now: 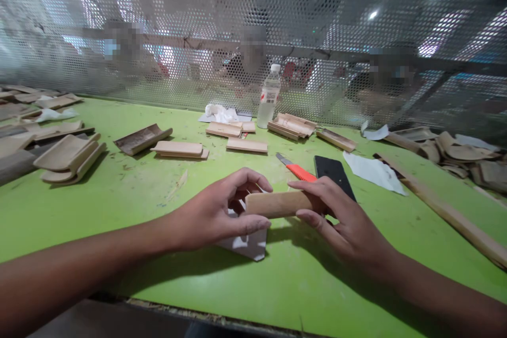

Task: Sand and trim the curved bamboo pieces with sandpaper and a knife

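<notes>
A short, pale bamboo piece [273, 204] with a rounded left end lies level between my two hands, above the table. My left hand [222, 211] curls around its left end, fingers above and thumb along the lower edge. My right hand [344, 216] grips the right end between fingers and thumb. Beneath my left hand is a whitish sheet [253, 249], partly covered by the hand; whether the fingers touch it I cannot tell. Just beyond my right hand are an orange-handled utility knife [301, 172] and a black phone [335, 174].
Cut bamboo pieces [178, 149] lie across the green table [190, 285]. Split bamboo is piled at the left [67, 156] and right [463, 153]. A water bottle [269, 97] stands before a perforated metal screen [206, 74], with people behind it. A long bamboo strip [447, 211] lies right.
</notes>
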Demonstrator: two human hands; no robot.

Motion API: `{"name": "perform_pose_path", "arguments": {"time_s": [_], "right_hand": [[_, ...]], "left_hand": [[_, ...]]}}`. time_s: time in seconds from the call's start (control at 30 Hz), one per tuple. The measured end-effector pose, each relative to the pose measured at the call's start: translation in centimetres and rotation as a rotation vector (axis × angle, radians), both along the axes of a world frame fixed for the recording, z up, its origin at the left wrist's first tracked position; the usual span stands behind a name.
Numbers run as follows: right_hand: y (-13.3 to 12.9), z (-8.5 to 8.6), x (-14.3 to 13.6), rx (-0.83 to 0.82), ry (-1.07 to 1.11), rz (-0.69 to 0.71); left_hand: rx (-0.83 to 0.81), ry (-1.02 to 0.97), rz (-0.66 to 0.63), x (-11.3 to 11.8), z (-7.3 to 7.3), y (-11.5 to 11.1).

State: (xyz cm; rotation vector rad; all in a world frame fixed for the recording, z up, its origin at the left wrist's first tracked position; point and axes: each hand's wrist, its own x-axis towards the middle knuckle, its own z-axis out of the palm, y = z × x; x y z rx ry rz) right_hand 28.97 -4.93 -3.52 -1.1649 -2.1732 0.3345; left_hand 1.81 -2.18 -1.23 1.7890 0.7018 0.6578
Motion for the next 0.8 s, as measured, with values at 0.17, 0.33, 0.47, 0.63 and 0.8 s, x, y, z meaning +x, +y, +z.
{"name": "perform_pose_path", "arguments": {"time_s": [0.17,0.33,0.47,0.63,0.8], "right_hand": [[0.0,-0.2,0.1,-0.012,0.015,-0.021],[-0.6,0.4,-0.5,-0.258,0.183,-0.086],[-1.4,1.5,-1.3,-0.547,0.445,-0.134],[-1.3,1.7,-1.1,-0.556,0.547,-0.08],[-1.2,1.4,-0.7,-0.526,0.559,-0.014]], "left_hand": [[0.006,-0.001,-0.007,0.0,0.2,-0.1],[0.075,0.064,0.011,-0.1,0.1,0.1],[0.218,0.205,0.114,-0.2,0.0,0.5],[0.26,0.281,0.159,-0.2,-0.2,0.6],[0.237,0.329,0.154,-0.1,-0.2,0.7]]}}
